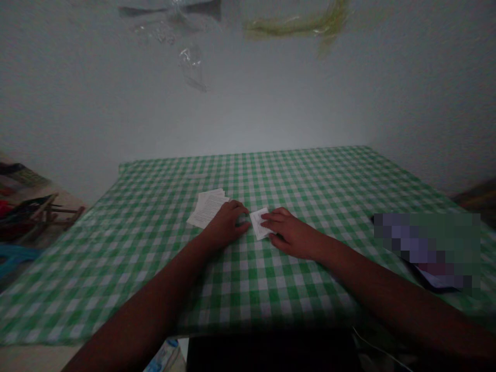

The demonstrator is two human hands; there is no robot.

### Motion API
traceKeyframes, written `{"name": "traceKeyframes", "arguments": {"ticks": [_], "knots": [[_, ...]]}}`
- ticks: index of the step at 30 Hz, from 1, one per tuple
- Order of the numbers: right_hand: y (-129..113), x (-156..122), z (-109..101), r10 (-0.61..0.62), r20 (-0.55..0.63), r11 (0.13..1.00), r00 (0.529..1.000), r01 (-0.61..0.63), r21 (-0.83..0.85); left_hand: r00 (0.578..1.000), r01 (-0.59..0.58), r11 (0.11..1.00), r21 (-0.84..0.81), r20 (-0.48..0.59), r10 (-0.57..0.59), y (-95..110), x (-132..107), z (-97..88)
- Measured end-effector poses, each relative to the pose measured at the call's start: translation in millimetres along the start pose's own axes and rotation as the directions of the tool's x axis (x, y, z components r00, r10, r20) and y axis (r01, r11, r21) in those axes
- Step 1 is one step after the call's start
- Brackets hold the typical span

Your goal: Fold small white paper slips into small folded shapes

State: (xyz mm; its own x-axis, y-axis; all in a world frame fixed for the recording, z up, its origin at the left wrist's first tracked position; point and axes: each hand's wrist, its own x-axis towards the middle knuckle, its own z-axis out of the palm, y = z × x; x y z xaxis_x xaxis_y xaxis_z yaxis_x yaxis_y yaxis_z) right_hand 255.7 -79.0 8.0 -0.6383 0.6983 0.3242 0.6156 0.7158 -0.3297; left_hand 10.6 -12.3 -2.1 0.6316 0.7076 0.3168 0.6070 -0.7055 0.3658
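My left hand [227, 225] lies curled on the checked cloth, holding nothing, its fingertips just beside a small white paper square [259, 223]. My right hand [289, 233] comes in from the right, with its fingers pressed on that square's right part. Left of my left hand, a loose fanned stack of printed white paper slips [207, 208] rests on the green-and-white gingham tablecloth [256, 175], partly under my left wrist's edge.
A pixelated, blurred object [426, 250] lies at the cloth's right side. A white wall rises behind the table, with clear plastic [189, 67] hanging high up. Wooden furniture [42, 217] and coloured items stand beyond the left edge.
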Motion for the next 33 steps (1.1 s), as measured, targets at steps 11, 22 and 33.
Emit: {"name": "traceKeyframes", "arguments": {"ticks": [11, 22, 33], "knots": [[-0.4, 0.8, 0.1, -0.002, -0.006, 1.000, 1.000, 0.002, 0.010, 1.000, 0.004, 1.000, -0.007, 0.002, -0.004, 2.2, -0.1, -2.0], [1.4, 0.6, 2.9, -0.023, -0.011, 1.000, 1.000, 0.023, 0.008, 1.000, -0.003, 1.000, -0.005, 0.007, 0.003, -0.2, 0.2, 0.3], [1.5, 1.9, 1.2, -0.053, -0.020, 0.998, 0.998, 0.054, 0.026, 0.998, -0.033, 0.999, 0.031, 0.047, 0.031, 6.8, 1.4, -4.2]]}}
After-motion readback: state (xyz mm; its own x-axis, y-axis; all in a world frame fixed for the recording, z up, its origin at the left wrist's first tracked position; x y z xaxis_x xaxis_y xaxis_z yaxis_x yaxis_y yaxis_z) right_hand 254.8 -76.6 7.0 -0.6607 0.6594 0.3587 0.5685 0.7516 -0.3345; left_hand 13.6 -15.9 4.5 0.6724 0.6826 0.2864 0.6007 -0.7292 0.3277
